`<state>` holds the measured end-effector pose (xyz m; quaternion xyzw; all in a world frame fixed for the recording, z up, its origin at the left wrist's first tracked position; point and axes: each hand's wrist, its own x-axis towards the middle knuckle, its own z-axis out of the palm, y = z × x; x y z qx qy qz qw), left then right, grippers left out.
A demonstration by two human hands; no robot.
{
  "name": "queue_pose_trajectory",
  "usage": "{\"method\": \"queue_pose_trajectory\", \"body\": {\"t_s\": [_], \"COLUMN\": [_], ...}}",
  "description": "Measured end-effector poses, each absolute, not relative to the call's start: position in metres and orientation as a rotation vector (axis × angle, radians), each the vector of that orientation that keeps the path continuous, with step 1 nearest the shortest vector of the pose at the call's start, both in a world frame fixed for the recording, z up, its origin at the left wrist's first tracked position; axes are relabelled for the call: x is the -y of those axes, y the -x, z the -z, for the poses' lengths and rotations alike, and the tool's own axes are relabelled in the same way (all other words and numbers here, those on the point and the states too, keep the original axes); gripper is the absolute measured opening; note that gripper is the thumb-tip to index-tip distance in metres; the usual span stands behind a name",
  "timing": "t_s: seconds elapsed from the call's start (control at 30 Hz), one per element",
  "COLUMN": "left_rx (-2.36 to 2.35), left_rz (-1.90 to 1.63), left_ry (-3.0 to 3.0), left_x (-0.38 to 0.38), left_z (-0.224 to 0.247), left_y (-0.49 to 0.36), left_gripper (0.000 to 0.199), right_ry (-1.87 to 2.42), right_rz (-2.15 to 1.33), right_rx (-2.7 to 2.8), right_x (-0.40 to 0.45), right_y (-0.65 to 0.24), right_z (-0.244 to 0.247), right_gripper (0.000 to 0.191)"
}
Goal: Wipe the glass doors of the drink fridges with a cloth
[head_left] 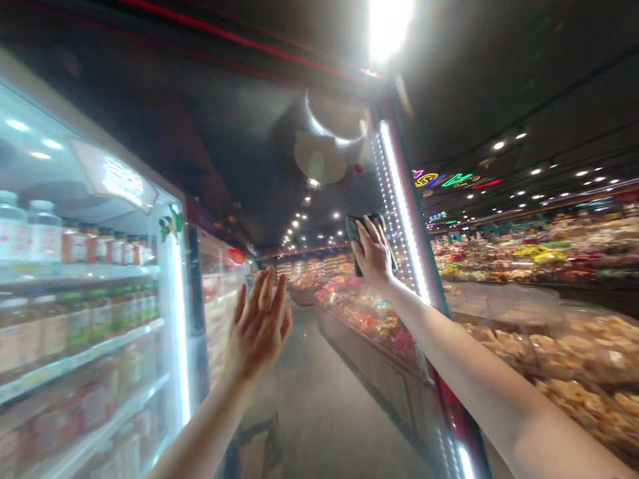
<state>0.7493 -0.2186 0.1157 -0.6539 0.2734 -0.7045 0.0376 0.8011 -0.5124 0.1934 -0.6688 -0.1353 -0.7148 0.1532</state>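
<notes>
My right hand (373, 251) presses a dark cloth (351, 230) flat on a glass door (239, 153), close to the lit strip (403, 206) along the door's edge. The cloth sticks out around the fingers. My left hand (260, 322) is raised with its fingers outstretched, holding nothing. Its palm faces the glass; whether it touches the pane I cannot tell. The glass carries reflections of ceiling lights.
At left stands a lit refrigerated cabinet (180, 319) with several shelves of bottles (42, 229). Beyond the glass runs an aisle floor (319, 392). Bins of packaged food (574, 399) line the right side. The picture is blurred toward the edges.
</notes>
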Motion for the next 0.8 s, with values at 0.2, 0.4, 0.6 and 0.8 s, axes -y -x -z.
{"method": "queue_pose_trajectory", "body": {"t_s": [0.2,0.4,0.6,0.8], "left_rx": [-0.905,-0.886,-0.796,-0.867], "left_rz": [2.161,2.167,2.120,2.141], "left_ry": [2.035,2.056,2.108,2.081], "left_x": [0.217,0.219,0.221,0.220], "left_z": [-0.116,-0.115,-0.114,-0.115], "left_y": [-0.750,-0.749,-0.748,-0.749], "left_gripper": [0.083,0.084,0.084,0.082], "right_ry": [2.330,2.018,1.765,2.143], "right_rz": [1.954,2.108,2.093,2.060], "right_rx": [0.937,0.507,0.197,0.639], "right_x": [0.527,0.608,0.529,0.466], "right_y": [-0.774,-0.799,-0.820,-0.784], "right_z": [-0.105,-0.128,-0.219,-0.182], "right_gripper": [0.057,0.051,0.051,0.063]}}
